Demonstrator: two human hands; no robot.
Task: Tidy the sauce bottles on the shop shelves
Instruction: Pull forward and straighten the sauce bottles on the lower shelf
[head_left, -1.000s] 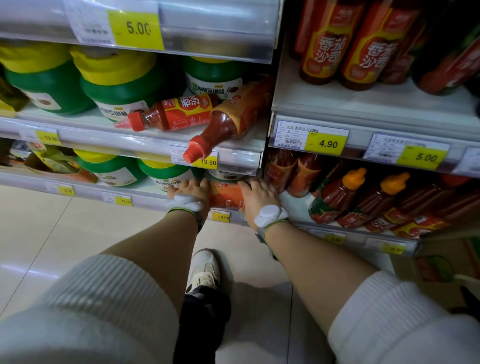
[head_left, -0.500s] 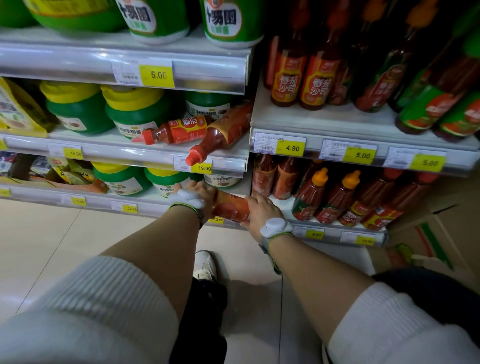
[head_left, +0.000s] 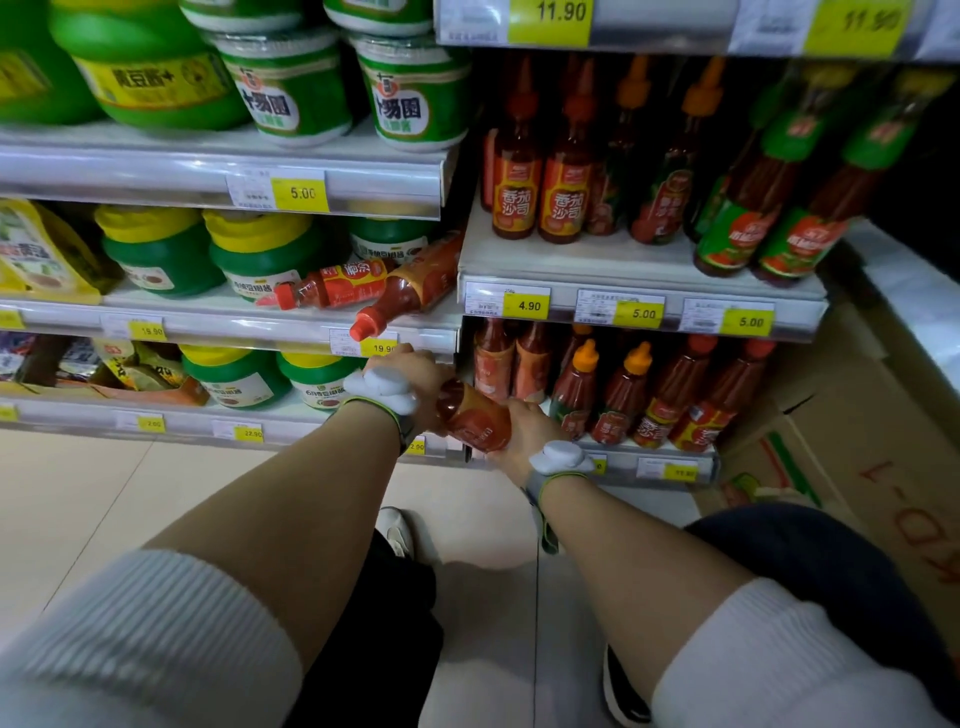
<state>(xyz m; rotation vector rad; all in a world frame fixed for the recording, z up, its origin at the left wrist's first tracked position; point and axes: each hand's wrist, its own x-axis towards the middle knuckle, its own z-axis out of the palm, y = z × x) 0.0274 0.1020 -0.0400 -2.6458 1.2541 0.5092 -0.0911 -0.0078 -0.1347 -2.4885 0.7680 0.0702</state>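
A red sauce bottle (head_left: 475, 418) with an orange label lies sideways between my two hands, just in front of the bottom shelf. My left hand (head_left: 415, 376) grips its upper end and my right hand (head_left: 522, 431) grips its lower end. On the shelf above, two more red sauce bottles lie toppled among green jars: a small one (head_left: 332, 285) and a larger one (head_left: 410, 288) whose red cap hangs over the shelf edge. Upright red bottles (head_left: 623, 395) fill the bottom right shelf.
Green jars with yellow lids (head_left: 161, 249) crowd the left shelves. Ketchup bottles (head_left: 566, 171) stand on the upper right shelf (head_left: 639, 260). A cardboard box (head_left: 852, 457) stands on the floor at right. My shoe (head_left: 397, 530) rests on the pale tile floor below the shelves.
Both hands have drawn the bottle out of the bottom shelf and lifted it. The view has risen and pulled back, bringing higher shelves into sight.
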